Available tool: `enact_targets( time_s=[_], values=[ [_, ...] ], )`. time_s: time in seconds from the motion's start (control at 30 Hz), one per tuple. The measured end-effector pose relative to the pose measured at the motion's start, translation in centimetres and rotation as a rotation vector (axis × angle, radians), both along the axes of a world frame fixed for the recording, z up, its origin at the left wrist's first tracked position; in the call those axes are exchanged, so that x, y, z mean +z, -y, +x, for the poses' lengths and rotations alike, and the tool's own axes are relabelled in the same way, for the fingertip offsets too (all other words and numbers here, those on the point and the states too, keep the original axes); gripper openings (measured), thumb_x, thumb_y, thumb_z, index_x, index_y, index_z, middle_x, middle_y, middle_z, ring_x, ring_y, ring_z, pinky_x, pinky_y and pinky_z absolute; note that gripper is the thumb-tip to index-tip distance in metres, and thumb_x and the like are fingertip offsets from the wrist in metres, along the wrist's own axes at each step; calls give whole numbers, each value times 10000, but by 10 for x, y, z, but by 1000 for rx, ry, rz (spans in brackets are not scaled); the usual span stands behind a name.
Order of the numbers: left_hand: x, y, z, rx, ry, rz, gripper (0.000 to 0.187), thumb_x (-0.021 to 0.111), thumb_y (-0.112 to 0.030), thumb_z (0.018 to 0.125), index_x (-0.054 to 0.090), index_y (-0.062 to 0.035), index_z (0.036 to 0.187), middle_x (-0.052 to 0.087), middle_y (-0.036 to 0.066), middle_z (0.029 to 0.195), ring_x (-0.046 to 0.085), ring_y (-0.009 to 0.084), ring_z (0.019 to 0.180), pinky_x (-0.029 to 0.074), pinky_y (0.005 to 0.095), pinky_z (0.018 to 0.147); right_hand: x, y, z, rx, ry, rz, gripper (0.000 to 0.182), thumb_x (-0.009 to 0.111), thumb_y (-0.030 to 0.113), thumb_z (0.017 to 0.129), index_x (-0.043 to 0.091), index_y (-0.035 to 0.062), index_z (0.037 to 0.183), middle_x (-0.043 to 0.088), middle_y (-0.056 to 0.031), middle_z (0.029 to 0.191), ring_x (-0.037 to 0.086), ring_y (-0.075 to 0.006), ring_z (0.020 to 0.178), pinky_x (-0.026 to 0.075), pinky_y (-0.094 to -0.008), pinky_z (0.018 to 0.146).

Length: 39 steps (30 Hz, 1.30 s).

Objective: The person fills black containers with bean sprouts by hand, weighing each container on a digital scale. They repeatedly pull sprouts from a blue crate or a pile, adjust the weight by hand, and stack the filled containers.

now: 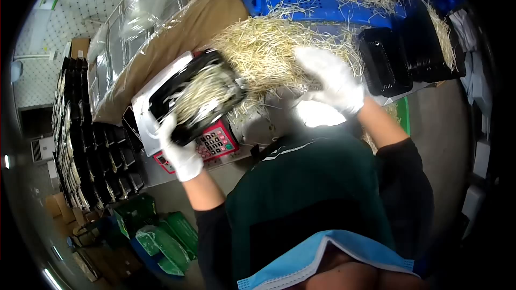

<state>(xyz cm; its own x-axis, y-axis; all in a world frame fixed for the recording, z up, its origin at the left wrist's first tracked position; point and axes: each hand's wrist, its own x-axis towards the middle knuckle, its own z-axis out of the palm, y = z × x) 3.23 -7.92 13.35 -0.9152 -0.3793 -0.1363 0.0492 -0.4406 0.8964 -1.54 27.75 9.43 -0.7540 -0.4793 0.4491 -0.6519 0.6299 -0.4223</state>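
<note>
My left hand [181,153], in a white glove, grips the near edge of a black plastic tray [232,70]. Pale bean sprouts [203,95] fill the tray, which is tilted and slightly blurred over a weighing scale [148,96] with a red-framed keypad [214,140]. To the right, my gloved right hand [334,81] is open, its fingers stretched out and its thumb apart, with nothing held. It is beside a large heap of loose bean sprouts [263,48] on the table.
A blue crate [322,8] with more sprouts stands at the back. Black trays [384,62] lie at the right. A plastic-wrapped carton [183,27] stands at the back left. Stacked filled trays [75,134] rise at far left, and green bags [166,241] lie below.
</note>
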Motion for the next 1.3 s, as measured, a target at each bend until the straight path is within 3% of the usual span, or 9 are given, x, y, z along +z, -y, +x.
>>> enact_targets(
  time_s=[0.1, 0.27, 0.43, 0.6, 0.83, 1.0, 1.1, 1.23, 1.3],
  values=[
    [1, 59, 3, 154, 109, -29, 397, 587, -210, 810, 601, 16, 1136, 622, 169, 1160, 612, 312, 1030, 501, 468, 891, -47, -42, -19, -244, 241, 313, 1223, 800, 525, 567, 123, 125, 1504, 231, -138, 1529, 223, -408, 1385, 210, -452, 1139],
    [18, 38, 4, 637, 21, -784, 494, 509, -88, 931, 333, 18, 1380, 389, 166, 1388, 358, 240, 1305, 303, 388, 1096, -42, -19, -72, -277, 596, 612, 1164, 791, 473, 590, 152, 126, 1498, 260, -154, 1516, 312, -401, 1349, 293, -439, 1107],
    [-26, -54, 24, -311, -255, -802, 434, 574, -9, 834, 512, 28, 1261, 548, 191, 1264, 530, 308, 1177, 400, 390, 1023, 3, 45, -116, -65, 134, 436, 1055, 842, 384, 611, 281, 37, 1435, 392, -212, 1424, 424, -349, 1290, 369, -397, 1070],
    [-152, -104, -20, -37, -25, -1372, 809, 672, -190, 796, 228, 29, 1436, 266, 261, 1465, 244, 396, 1365, 176, 462, 1125, -24, 150, -177, 124, 222, 628, 1244, 863, 485, 517, 203, -25, 1441, 414, -225, 1388, 401, -345, 1293, 321, -407, 1083],
    [-123, -99, -1, -275, 83, -1489, 782, 642, -222, 799, 242, 39, 1418, 242, 290, 1453, 222, 428, 1363, 160, 501, 1121, -28, 162, -169, 80, 271, 948, 1359, 873, 543, 449, 151, -12, 1458, 478, -254, 1307, 468, -351, 1222, 350, -399, 1043],
    [-159, -109, 5, -173, 85, -1454, 761, 627, -235, 806, 258, 42, 1411, 293, 305, 1416, 302, 442, 1308, 245, 478, 1089, -19, 162, -171, 112, 469, 905, 1212, 842, 499, 560, 191, 6, 1456, 483, -267, 1302, 479, -365, 1208, 380, -398, 1017],
    [-158, -112, -5, -217, -47, -1274, 643, 622, -196, 816, 346, 48, 1343, 482, 276, 1242, 488, 405, 1133, 395, 416, 977, -145, 130, -204, 348, 873, -299, 1094, 831, 453, 623, 250, 49, 1458, 505, -189, 1325, 519, -304, 1186, 453, -425, 961],
    [-91, -94, 14, -661, 528, -955, 325, 622, -171, 869, 570, -10, 1147, 616, 188, 1023, 607, 331, 907, 493, 358, 792, -15, 79, -181, 719, 852, -446, 889, 793, 356, 698, 361, 91, 1428, 454, -106, 1410, 444, -248, 1280, 396, -421, 1056],
    [-93, -91, 29, -351, 122, -991, 205, 590, -214, 894, 617, -35, 990, 632, 147, 821, 627, 279, 696, 503, 342, 648, 15, 48, -183, 329, 244, -54, 843, 800, 313, 695, 404, 95, 1407, 486, -95, 1385, 475, -212, 1252, 416, -402, 1040]
  ],
)
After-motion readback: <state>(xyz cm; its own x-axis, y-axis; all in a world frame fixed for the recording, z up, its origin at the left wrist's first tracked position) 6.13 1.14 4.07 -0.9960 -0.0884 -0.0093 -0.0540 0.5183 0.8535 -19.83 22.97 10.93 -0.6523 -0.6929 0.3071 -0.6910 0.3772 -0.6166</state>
